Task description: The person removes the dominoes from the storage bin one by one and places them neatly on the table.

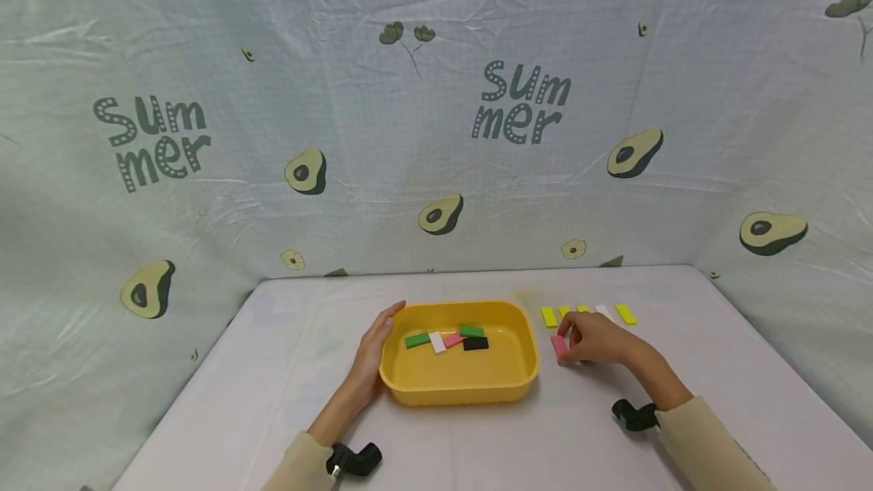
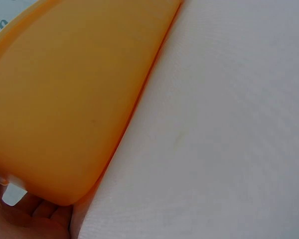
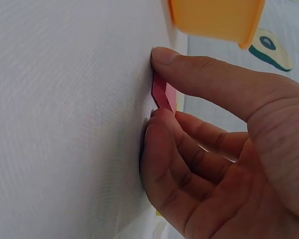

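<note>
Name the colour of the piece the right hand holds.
The piece is pink; head view shows it best.

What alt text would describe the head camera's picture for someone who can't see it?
A right hand pinches a small pink rectangular tile beside a rounded yellow plastic tray holding green, white, pink and black rectangular tiles. The left hand rests against the tray's left side. Yellow rectangular tiles and a white rectangular tile lie beyond.

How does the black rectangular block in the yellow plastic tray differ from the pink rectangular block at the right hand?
The black block lies inside the yellow tray; the pink block is outside it. The right hand touches the pink block, not the black. Both look small and flat.
</note>
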`<state>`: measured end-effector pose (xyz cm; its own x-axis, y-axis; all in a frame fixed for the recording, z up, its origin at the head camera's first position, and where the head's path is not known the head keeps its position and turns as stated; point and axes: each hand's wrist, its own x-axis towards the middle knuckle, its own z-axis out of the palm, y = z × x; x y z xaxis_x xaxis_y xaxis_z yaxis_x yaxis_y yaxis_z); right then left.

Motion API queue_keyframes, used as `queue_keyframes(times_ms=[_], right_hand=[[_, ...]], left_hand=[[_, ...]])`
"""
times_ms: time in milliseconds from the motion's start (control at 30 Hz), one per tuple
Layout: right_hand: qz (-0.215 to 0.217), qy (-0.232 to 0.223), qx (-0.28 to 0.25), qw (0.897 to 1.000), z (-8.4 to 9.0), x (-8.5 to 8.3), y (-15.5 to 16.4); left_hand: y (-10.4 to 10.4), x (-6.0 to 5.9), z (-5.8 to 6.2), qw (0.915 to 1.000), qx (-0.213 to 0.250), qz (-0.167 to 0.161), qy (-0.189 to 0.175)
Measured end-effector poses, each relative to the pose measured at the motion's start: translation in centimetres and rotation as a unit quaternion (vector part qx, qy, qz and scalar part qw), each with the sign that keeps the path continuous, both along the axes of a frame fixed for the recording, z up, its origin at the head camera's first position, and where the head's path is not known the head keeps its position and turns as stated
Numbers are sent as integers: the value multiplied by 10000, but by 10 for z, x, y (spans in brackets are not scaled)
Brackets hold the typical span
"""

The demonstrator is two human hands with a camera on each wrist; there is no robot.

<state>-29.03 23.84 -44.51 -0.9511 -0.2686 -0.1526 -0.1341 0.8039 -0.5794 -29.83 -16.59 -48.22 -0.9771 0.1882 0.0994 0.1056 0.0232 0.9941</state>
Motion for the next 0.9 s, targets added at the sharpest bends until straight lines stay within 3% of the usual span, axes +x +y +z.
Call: queue_keyframes(times_ms=[567,900], right_hand=[[184,122,-106,9997,-3,0,2],[242,436,107,9987,11,3,6]], left_hand=[[0,2,0,10000,31,-40,12],[0,4,0,9999,69,-82,65]])
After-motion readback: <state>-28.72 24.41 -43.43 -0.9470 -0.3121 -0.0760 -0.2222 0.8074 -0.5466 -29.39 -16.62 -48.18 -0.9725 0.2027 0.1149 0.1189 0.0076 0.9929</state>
